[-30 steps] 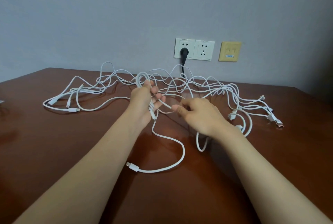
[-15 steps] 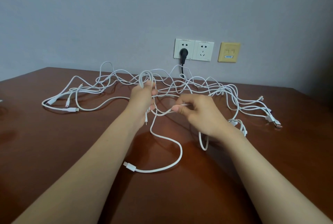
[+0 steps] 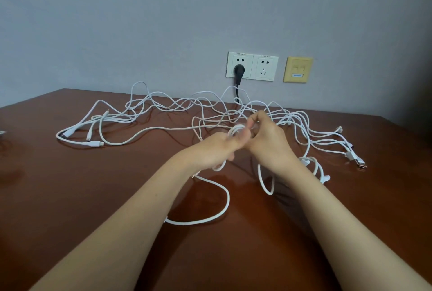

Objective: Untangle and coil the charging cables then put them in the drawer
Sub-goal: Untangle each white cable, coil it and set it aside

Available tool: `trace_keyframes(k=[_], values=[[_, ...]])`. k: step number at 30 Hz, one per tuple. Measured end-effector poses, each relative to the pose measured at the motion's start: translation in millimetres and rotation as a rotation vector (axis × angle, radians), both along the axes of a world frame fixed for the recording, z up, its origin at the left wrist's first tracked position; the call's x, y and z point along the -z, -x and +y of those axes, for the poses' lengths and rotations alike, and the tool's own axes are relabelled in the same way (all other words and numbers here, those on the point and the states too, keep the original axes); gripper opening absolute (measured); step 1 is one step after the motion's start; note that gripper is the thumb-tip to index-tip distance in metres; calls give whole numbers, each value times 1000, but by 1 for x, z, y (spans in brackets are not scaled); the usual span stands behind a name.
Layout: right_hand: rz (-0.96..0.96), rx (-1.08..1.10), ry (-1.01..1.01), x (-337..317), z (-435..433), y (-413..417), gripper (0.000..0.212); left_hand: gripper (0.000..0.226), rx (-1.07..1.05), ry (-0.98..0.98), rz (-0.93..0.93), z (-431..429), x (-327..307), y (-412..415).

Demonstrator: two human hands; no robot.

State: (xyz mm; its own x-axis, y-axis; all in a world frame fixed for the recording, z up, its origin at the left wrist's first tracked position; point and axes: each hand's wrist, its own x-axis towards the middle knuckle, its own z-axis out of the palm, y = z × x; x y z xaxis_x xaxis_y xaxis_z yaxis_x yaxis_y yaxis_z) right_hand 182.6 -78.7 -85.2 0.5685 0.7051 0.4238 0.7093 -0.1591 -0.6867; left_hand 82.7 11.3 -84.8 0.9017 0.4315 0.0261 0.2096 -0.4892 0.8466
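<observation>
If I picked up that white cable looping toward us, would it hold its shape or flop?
Probably floppy: the white cable sags from the left hand into loose curves. Likely light, being thin. It may tug the tangle behind, where strands cross.

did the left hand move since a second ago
Yes. The left hand has shifted right and nearer the camera, up against the right hand; earlier left of the black plug, it is now almost straight below it.
</observation>
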Motion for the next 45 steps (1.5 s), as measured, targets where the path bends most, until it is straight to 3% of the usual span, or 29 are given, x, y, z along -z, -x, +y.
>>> trace_keyframes(k=[5, 9, 13, 19, 27, 29, 32, 36, 40, 45], values=[[101, -62, 35, 3, 1, -2, 40, 14, 121, 6, 35, 4, 1, 2], [44, -90, 25, 7, 3, -1, 29, 16, 37, -50, 1, 3, 5, 0], [170, -142, -115, 7, 5, 3, 16, 21, -157, -72, -80, 5, 6, -4], [-29, -152, 190, 0, 0, 7, 37, 30, -481, 49, -305, 17, -1, -7], [-29, -87, 192, -16, -8, 1, 23, 23, -698, 224, -510, 25, -7, -3], [-126, -36, 257, -15, -8, 1, 19, 22, -680, 215, -501, 23, -7, -2], [-217, -22, 301, -11, -5, 7, 16, 26, -593, 49, -457, 21, 0, -5], [-43, -117, 99, -8, 0, 10, 14, 32, -480, -62, -355, 16, 3, -9], [-72, -85, -46, -6, 0, 6, 24, 26, -424, -82, -274, 10, 6, -6], [-46, 9, -112, 0, 3, 1, 33, 24, -333, -84, -337, -4, -2, -3]])
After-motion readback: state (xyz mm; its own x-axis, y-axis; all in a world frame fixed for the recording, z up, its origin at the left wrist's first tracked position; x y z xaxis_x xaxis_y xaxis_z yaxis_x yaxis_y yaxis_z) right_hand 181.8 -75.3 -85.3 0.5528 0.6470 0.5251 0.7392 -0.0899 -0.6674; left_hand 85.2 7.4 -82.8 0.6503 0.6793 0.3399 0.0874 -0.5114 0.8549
